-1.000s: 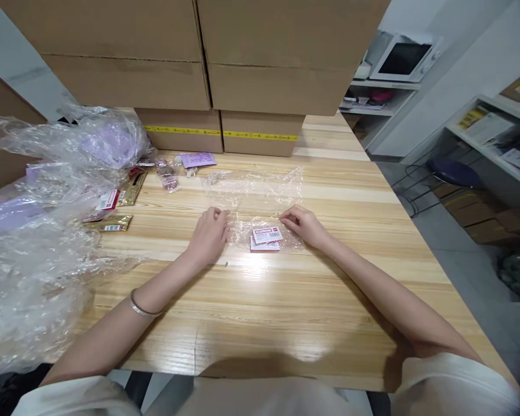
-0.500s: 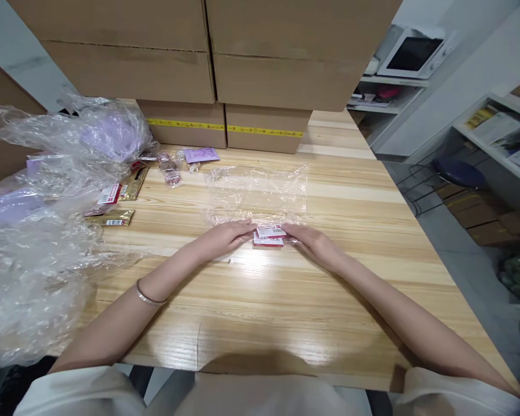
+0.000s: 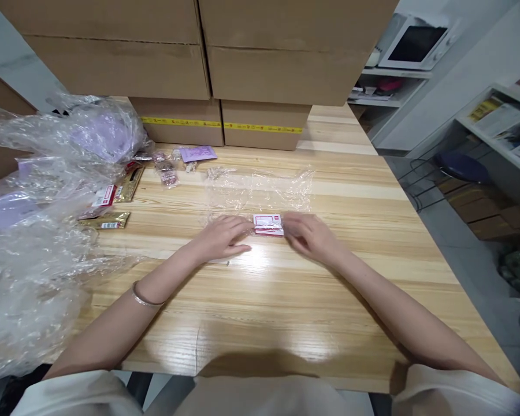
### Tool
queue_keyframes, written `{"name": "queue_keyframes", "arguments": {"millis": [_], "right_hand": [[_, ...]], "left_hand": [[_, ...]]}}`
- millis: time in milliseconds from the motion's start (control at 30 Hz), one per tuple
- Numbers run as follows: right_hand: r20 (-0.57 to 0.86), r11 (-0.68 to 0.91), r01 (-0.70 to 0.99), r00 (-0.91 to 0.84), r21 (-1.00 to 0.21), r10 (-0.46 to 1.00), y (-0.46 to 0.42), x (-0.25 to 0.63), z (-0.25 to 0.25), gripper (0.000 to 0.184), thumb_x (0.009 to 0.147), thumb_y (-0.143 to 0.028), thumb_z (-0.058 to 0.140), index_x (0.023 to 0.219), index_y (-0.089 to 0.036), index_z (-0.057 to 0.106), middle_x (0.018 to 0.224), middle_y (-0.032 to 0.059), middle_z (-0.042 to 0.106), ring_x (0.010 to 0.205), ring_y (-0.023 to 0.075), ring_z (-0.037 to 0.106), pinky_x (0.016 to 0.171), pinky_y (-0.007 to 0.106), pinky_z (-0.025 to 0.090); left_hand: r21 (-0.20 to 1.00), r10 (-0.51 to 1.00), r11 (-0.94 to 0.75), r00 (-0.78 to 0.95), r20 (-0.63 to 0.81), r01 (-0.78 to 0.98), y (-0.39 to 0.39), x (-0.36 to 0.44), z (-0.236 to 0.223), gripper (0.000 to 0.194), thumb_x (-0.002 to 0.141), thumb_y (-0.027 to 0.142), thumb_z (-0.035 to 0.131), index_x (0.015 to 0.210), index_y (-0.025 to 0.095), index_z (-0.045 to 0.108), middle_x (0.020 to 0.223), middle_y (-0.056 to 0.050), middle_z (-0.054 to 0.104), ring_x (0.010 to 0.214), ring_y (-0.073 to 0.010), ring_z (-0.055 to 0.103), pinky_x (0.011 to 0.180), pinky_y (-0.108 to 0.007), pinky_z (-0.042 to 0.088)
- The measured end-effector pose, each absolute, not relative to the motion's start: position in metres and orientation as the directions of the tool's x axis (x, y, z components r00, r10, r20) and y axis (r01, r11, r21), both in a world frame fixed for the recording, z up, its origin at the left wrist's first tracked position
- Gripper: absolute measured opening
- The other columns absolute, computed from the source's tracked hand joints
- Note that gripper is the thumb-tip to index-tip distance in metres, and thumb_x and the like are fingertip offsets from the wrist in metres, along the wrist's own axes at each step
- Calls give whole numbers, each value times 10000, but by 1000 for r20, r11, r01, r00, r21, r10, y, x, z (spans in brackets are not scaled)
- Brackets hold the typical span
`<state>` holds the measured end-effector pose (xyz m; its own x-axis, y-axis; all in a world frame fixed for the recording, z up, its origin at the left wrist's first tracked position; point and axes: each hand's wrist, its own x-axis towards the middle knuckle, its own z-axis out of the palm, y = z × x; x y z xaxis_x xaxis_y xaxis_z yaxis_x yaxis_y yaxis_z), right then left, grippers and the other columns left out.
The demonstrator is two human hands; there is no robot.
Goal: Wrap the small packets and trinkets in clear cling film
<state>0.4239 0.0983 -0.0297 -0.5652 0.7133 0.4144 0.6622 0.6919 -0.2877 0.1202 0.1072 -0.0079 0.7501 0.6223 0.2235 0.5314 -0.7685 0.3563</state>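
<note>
In the head view, the one view there is, I see the person's hands apart on the wooden table (image 3: 264, 323), one at each end of a small stack of white-and-red packets (image 3: 268, 224). A second ago the fingers were out on the clear film (image 3: 268, 190) to either side, with the packets spread a little; now they have closed in on the stack. The packets overlap more squarely than they did and sit at the near edge of the film, which no longer reaches past them toward the person. To me that suggests the near part has been turned over or tucked in with them, though the film is too clear to be sure.

The left hand (image 3: 225, 237) lies loose, thumb well away from its fingers, fingertips at the stack's left end. The right hand (image 3: 314, 237) is bent at the right end, its fingers blurred; whether it grips anything I can't tell. Most of the film lies flat beyond the packets, so I'd judge the wrapping only begun. Off to the left, the crumpled plastic heap (image 3: 39, 289) and the gold sachet (image 3: 115, 221) are where they were.
</note>
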Motion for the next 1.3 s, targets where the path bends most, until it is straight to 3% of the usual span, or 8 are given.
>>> {"name": "queue_keyframes", "arguments": {"millis": [100, 333, 500, 633, 800, 1033, 1167, 1300], "right_hand": [[352, 752, 575, -665, -323, 659, 94, 430, -25, 375, 961, -273, 509, 1327, -208, 560, 1317, 123, 649, 1172, 253, 630, 978, 437, 496], [252, 425, 682, -344, -594, 904, 94, 416, -22, 265, 1004, -310, 438, 1065, -198, 670, 929, 69, 748, 789, 202, 694, 692, 323, 533], [396, 435, 861, -314, -264, 863, 92, 408, -21, 273, 957, -326, 536, 1112, -154, 680, 1008, 149, 712, 925, 283, 667, 780, 419, 518], [411, 761, 625, -657, -171, 632, 88, 420, -18, 371, 935, -322, 555, 1272, -179, 613, 1260, 134, 668, 1209, 288, 592, 993, 480, 481], [284, 697, 649, -636, -304, 717, 91, 437, -23, 364, 985, -240, 434, 1307, -202, 598, 1263, 124, 683, 1082, 260, 677, 912, 433, 536], [87, 187, 712, -175, -677, 981, 111, 438, -23, 286, 948, -460, 533, 1066, -212, 609, 746, 24, 696, 617, 204, 657, 602, 337, 516], [246, 192, 900, -99, -392, 964, 112, 434, -18, 314, 882, -426, 625, 1077, -181, 636, 933, 112, 702, 837, 291, 670, 740, 438, 514], [332, 607, 708, -511, -362, 793, 103, 443, -15, 526, 857, -479, 654, 1297, -199, 584, 1296, 150, 635, 1226, 318, 570, 999, 500, 455]], "left_hand": [[422, 674, -715, 712, 200, 558, 111, 115, -6, 319, 1009, 331, 437, 1240, 214, 624, 1230, -84, 688, 1156, -237, 619, 1016, -412, 454], [660, 861, -454, 485, 154, 598, 111, 122, -7, 271, 995, 302, 426, 1050, 171, 656, 987, -62, 712, 910, -197, 662, 829, -329, 516], [361, 832, -555, 488, 264, 750, 111, 127, -8, 288, 984, 318, 460, 1106, 138, 650, 1199, -162, 625, 1145, -291, 561, 981, -456, 441], [252, 641, -763, 748, 172, 596, 111, 114, 1, 413, 932, 415, 563, 1285, 202, 591, 1308, -109, 605, 1263, -279, 505, 1061, -435, 385], [231, 738, -669, 669, 88, 707, 118, 89, 8, 361, 974, 280, 420, 1256, 210, 634, 1284, -99, 649, 1187, -271, 580, 1011, -428, 414], [574, 855, -346, 502, -133, 742, 125, 73, 11, 438, 1001, 519, 376, 947, 199, 670, 725, -20, 674, 664, -184, 626, 659, -278, 471], [241, 924, -380, 358, 131, 893, 120, 89, 6, 339, 971, 437, 472, 1110, 181, 645, 1004, -118, 678, 917, -269, 643, 786, -364, 487], [203, 681, -732, 688, 250, 651, 111, 99, 4, 462, 933, 443, 557, 1321, 192, 563, 1334, -144, 584, 1237, -286, 533, 1038, -438, 420]]}}
